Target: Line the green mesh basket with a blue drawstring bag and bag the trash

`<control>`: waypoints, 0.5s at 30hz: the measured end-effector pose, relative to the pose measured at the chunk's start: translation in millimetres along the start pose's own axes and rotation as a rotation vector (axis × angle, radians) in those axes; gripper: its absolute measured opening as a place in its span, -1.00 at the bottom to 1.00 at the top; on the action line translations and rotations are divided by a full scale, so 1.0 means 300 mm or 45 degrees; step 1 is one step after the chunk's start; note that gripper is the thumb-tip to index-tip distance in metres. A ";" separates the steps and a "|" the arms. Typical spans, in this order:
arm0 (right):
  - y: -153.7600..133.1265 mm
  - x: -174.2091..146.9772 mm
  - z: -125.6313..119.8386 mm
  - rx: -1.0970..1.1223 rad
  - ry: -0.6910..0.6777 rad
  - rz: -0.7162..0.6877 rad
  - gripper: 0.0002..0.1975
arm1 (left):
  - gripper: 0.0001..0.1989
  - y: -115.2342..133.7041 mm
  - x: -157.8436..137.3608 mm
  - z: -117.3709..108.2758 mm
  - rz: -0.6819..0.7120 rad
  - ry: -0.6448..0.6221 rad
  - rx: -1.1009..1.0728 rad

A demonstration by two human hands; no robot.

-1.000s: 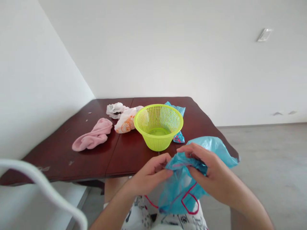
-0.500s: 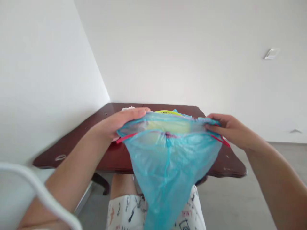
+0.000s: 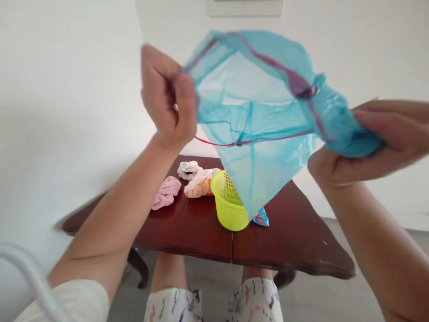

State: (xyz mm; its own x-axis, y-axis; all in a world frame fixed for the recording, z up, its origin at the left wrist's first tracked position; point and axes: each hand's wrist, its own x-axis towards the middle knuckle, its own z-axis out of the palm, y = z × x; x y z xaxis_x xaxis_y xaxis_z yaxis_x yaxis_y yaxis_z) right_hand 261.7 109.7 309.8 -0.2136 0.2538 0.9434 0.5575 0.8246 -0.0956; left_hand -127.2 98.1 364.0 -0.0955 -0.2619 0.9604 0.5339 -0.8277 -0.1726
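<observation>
A translucent blue drawstring garbage bag (image 3: 268, 165) with red ties is stretched between my hands, its mouth spread wide. At its left rim my left hand (image 3: 169, 96) is closed, thumb pressed over the plastic. My right hand (image 3: 385, 134) grips the bunched right side of the rim, slightly blurred by motion. The pointed bottom of the bag hangs in front of a yellow-green mesh basket (image 3: 228, 214), hiding part of its right side. Whether bag and basket touch I cannot tell.
On the dark wooden table (image 3: 197, 232), left of the basket, lie a pink cloth (image 3: 166, 193), a white plastic bag (image 3: 188, 170) and a white-and-orange plastic bag (image 3: 199, 185). A small blue-and-red bundle (image 3: 261, 218) rests right of the basket. A pale cable (image 3: 30, 273) crosses the lower left.
Both hands have lifted the bag up from the table edge and spread its mouth open. The basket and the things around it have come into view below.
</observation>
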 end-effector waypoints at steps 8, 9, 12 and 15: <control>0.032 -0.225 0.150 -0.158 -0.023 -0.034 -0.63 | -0.53 0.024 -0.328 -0.011 -0.673 -0.707 -0.247; 0.037 -0.235 0.149 -0.135 -0.084 0.115 -0.66 | -0.53 0.027 -0.341 -0.010 -0.726 -0.774 -0.293; 0.059 -0.255 0.147 -0.013 -0.395 0.464 -0.85 | -0.53 0.039 -0.359 -0.016 -0.834 -0.968 -0.364; 0.083 -0.269 0.151 0.203 -0.689 0.657 -0.72 | -0.55 0.059 -0.363 -0.028 -0.976 -1.033 -0.433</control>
State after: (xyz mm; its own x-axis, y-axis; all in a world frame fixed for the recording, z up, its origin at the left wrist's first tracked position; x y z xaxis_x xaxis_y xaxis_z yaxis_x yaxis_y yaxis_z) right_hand 256.6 132.7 216.9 -0.3435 0.8052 0.4834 0.5795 0.5868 -0.5656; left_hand -114.4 107.7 254.4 0.3353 0.6566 0.6756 0.3047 -0.7542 0.5817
